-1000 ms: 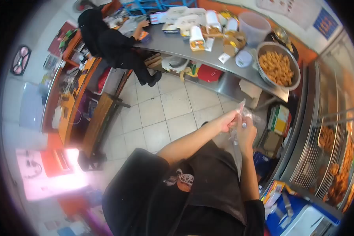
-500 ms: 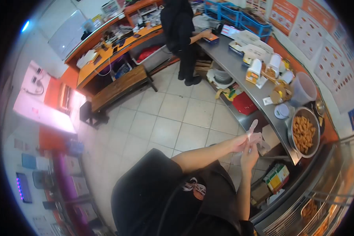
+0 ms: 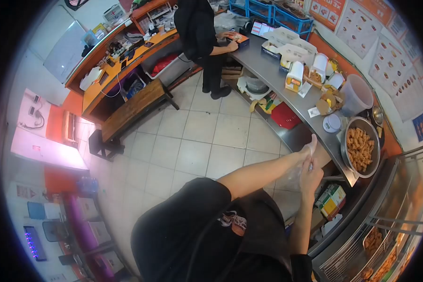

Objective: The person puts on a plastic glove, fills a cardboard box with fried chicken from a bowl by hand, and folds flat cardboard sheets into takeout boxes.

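A thin clear plastic glove (image 3: 313, 139) covers the fingers of my left hand (image 3: 306, 152), which point forward and look stretched out. Just below, my right hand (image 3: 311, 176) is closed and pinches the glove near the left wrist. More clear plastic (image 3: 291, 177) hangs beneath the left wrist; whether it is part of the same glove I cannot tell. Both hands are in front of the steel counter's near end. Closest on the counter is a large metal bowl (image 3: 377, 162) full of browned fried pieces (image 3: 360, 148).
The steel counter (image 3: 268, 70) carries a small white scale (image 3: 332, 123), a clear plastic tub (image 3: 357, 96) and open food boxes (image 3: 294, 75). A co-worker (image 3: 197, 37) in black stands at its far end, hands on a box (image 3: 239, 40). A glass display case (image 3: 395, 211) is at right, a wooden bench (image 3: 136, 110) at left.
My left hand has pushed further into the glove, and my right hand has moved slightly right and towards my left wrist. The co-worker's second hand now shows at the box. The view has shifted slightly.
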`<action>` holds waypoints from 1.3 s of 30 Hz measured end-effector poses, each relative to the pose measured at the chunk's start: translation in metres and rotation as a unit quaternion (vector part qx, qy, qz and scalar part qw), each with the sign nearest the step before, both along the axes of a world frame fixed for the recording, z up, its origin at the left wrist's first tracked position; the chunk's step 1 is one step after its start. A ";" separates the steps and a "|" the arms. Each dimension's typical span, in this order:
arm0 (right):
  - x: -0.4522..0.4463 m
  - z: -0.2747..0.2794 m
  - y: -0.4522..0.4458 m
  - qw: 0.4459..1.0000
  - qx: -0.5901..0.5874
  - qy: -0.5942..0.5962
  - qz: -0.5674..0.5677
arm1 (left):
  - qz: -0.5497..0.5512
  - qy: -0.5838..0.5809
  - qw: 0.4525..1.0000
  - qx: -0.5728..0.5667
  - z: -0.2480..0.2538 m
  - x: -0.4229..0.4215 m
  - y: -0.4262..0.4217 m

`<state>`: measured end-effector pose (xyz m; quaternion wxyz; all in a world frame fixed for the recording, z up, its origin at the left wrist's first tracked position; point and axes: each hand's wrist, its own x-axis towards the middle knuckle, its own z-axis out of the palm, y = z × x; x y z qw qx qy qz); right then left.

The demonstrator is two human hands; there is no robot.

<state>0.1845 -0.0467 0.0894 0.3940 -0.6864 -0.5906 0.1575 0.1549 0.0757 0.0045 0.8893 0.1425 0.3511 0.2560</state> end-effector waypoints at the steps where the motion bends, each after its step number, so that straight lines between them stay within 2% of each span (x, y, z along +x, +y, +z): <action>1: 0.005 -0.001 -0.002 1.000 0.003 0.001 0.005 | 0.017 0.014 1.000 -0.012 -0.003 0.008 0.005; 3: 0.021 -0.008 -0.004 0.977 0.009 -0.208 -0.046 | 0.062 0.024 0.998 0.019 -0.010 0.030 0.008; 4: 0.026 -0.008 -0.002 0.977 0.013 -0.206 -0.045 | 0.088 0.013 0.994 0.055 -0.013 0.045 0.006; 5: 0.032 -0.006 0.001 0.980 -0.009 -0.145 -0.136 | 0.137 -0.012 0.983 0.123 -0.015 0.053 0.006; 6: 0.035 -0.006 0.001 0.971 -0.036 -0.082 -0.224 | 0.139 -0.011 0.983 0.122 0.011 0.053 0.003; 7: 0.031 -0.011 -0.001 0.971 -0.042 -0.082 -0.223 | 0.144 -0.071 0.980 0.116 0.059 0.051 -0.008; 8: 0.023 -0.020 -0.001 0.982 -0.011 -0.032 -0.186 | 0.147 -0.131 0.974 0.112 0.086 0.046 -0.012; 9: 0.016 -0.026 0.002 0.988 0.024 0.017 -0.149 | 0.147 -0.132 0.974 0.113 0.091 0.037 -0.006; 11: -0.007 -0.017 -0.007 0.987 -0.010 -0.020 -0.156 | 0.054 -0.150 0.964 0.214 0.097 0.027 0.012; 13: -0.018 0.010 -0.025 0.995 -0.038 -0.049 -0.077 | -0.022 -0.198 0.879 0.432 0.002 0.053 0.053; 14: -0.004 0.007 -0.024 0.997 -0.009 -0.060 -0.046 | 0.104 -0.011 0.893 0.438 0.015 0.043 0.050; 15: 0.010 0.009 -0.018 0.996 0.005 0.065 -0.064 | 0.212 0.170 0.866 0.420 0.037 0.036 0.037; 16: 0.024 0.013 -0.011 0.978 0.023 0.183 -0.098 | 0.151 0.201 0.860 0.443 0.080 -0.004 0.011; 17: 0.039 0.017 -0.006 0.946 0.017 0.299 -0.124 | 0.069 0.218 0.844 0.486 0.067 -0.017 0.011; 18: 0.047 0.020 -0.003 0.939 0.113 0.306 -0.109 | 0.077 0.207 0.864 0.453 0.028 -0.005 0.011; 19: 0.057 0.030 -0.002 0.907 0.093 0.404 -0.077 | 0.041 0.139 0.891 0.431 0.050 -0.021 -0.017; 20: 0.065 0.033 -0.002 0.893 0.122 0.434 -0.019 | 0.024 -0.033 0.910 0.412 0.066 -0.033 -0.044; 22: 0.058 0.060 -0.008 0.903 0.105 0.417 -0.005 | -0.174 -0.016 0.950 0.260 0.075 -0.040 -0.057; 23: 0.059 0.053 -0.008 0.915 0.118 0.386 -0.008 | -0.132 -0.008 0.951 0.278 0.083 -0.035 -0.070; 25: 0.046 0.074 -0.021 0.901 0.132 0.407 -0.066 | -0.064 0.040 0.938 0.337 0.097 -0.040 -0.081; 27: 0.043 0.082 -0.036 0.915 0.103 0.353 -0.167 | -0.037 0.080 0.923 0.374 0.119 -0.047 -0.078; 29: 0.047 0.072 -0.044 0.892 0.138 0.372 -0.217 | -0.046 0.083 0.925 0.368 0.136 -0.052 -0.075; 31: 0.057 0.057 -0.046 0.884 0.258 0.313 -0.232 | -0.048 0.103 0.912 0.394 0.143 -0.052 -0.077; 33: 0.059 0.056 -0.062 0.890 0.246 0.280 -0.263 | -0.067 0.105 0.908 0.400 0.150 -0.045 -0.083; 35: 0.056 0.063 -0.078 0.907 0.116 0.245 -0.324 | -0.085 0.109 0.902 0.408 0.154 -0.040 -0.089; 36: 0.055 0.061 -0.085 0.903 0.116 0.248 -0.330 | -0.121 0.109 0.904 0.395 0.155 -0.035 -0.097; 37: 0.054 0.058 -0.094 0.945 0.069 0.110 -0.301 | -0.157 0.109 0.906 0.379 0.154 -0.032 -0.104; 38: 0.052 0.055 -0.101 0.965 0.019 -0.029 -0.260 | -0.240 0.105 0.905 0.336 0.147 -0.029 -0.101; 39: 0.048 0.059 -0.107 0.965 0.019 -0.024 -0.259 | -0.241 0.110 0.904 0.336 0.142 -0.027 -0.105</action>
